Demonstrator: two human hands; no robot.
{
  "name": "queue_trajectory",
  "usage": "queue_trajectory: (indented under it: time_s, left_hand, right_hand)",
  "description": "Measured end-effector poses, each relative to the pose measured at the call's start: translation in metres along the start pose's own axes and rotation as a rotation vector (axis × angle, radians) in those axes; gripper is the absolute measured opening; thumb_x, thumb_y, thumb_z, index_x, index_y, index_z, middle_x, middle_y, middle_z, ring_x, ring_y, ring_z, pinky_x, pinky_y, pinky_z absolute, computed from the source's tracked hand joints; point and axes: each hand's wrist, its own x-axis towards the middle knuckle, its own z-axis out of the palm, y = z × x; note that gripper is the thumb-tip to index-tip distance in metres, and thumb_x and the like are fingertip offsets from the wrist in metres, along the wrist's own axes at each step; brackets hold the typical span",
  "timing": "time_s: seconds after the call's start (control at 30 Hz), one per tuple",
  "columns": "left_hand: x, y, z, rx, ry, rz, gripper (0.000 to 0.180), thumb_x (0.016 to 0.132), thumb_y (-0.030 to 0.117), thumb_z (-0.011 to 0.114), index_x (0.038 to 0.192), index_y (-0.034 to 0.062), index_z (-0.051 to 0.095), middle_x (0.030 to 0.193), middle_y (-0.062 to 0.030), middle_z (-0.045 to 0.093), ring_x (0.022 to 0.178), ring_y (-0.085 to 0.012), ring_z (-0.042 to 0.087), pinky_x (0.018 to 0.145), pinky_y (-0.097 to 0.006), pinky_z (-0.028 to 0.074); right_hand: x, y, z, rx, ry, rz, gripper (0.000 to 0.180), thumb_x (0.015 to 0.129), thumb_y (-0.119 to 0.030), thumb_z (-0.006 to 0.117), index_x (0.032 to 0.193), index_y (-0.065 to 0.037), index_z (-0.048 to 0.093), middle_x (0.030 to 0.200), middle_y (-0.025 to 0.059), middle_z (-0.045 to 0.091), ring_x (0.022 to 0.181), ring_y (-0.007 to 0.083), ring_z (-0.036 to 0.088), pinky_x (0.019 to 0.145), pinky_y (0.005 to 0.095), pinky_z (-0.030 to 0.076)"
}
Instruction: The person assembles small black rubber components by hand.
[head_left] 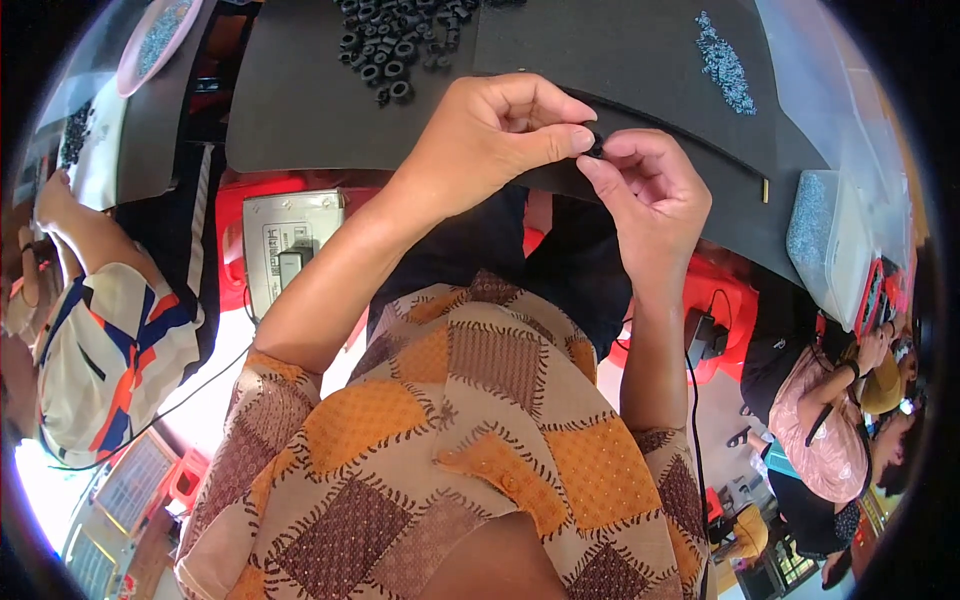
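My left hand (490, 140) and my right hand (650, 190) meet over the near edge of a black mat (300, 100). Between their fingertips they pinch a small black ring (594, 143), mostly hidden by the fingers. At the far side of the mat lies a pile of several black rubber rings (400, 40). To the right on the mat sits a small heap of tiny grey metal pieces (722, 62).
A clear plastic box of small grey parts (830, 240) stands at the right. A grey metal box (285, 240) rests on red stools below the table. One person in a striped shirt (100, 340) sits at the left; another in pink (830, 420) at the right. A pink dish (155, 40) lies far left.
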Motion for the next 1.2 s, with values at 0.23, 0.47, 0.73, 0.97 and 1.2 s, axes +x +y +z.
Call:
queue_trajectory:
  time_s: [0.23,0.47,0.73,0.97,1.2]
  left_hand:
    - [0.003,-0.002,-0.002,0.086,0.003,0.014,0.020,0.087,0.012,0.073,0.105,0.0033,0.072,0.088,-0.0012,0.070,0.080,-0.0068,0.063,0.077,-0.022,0.052]
    - [0.001,-0.002,0.000,0.071,-0.006,0.048,0.020,0.087,0.011,0.074,0.105,0.0036,0.072,0.088,-0.0016,0.071,0.080,-0.0068,0.064,0.076,-0.022,0.052]
    - [-0.002,0.003,-0.001,0.139,-0.014,0.050,0.018,0.087,0.009,0.073,0.104,0.0015,0.072,0.090,-0.0017,0.071,0.082,-0.0053,0.065,0.077,-0.021,0.053]
    - [-0.002,0.003,-0.003,0.221,-0.042,0.063,0.018,0.087,0.007,0.073,0.103,-0.0007,0.071,0.091,-0.0021,0.071,0.082,-0.0053,0.064,0.075,-0.021,0.053]
    - [-0.001,0.004,0.001,0.410,-0.027,0.116,0.015,0.086,0.005,0.073,0.100,-0.0011,0.072,0.089,-0.0023,0.071,0.080,-0.0043,0.063,0.071,-0.021,0.053]
  right_hand:
    - [0.002,-0.002,0.002,-0.017,0.020,0.049,0.018,0.079,0.007,0.074,0.092,0.002,0.063,0.089,0.0017,0.064,0.081,0.0074,0.061,0.074,0.0224,0.053]
    - [0.001,0.002,0.000,-0.013,-0.008,0.013,0.021,0.078,0.006,0.075,0.093,0.000,0.061,0.087,0.0011,0.063,0.080,0.0063,0.060,0.072,0.0221,0.053]
    - [0.007,0.002,-0.001,-0.122,-0.078,-0.010,0.024,0.075,0.007,0.075,0.091,-0.002,0.059,0.083,0.0005,0.063,0.077,0.0066,0.060,0.070,0.0222,0.052]
    - [0.011,-0.005,-0.001,-0.337,-0.134,-0.004,0.031,0.076,0.007,0.075,0.099,-0.002,0.057,0.086,0.0016,0.062,0.079,0.0080,0.059,0.071,0.0235,0.051]
    - [0.016,-0.003,0.001,-0.519,-0.126,-0.059,0.028,0.074,0.004,0.077,0.095,-0.002,0.059,0.079,0.0020,0.064,0.073,0.0072,0.060,0.068,0.0233,0.051]
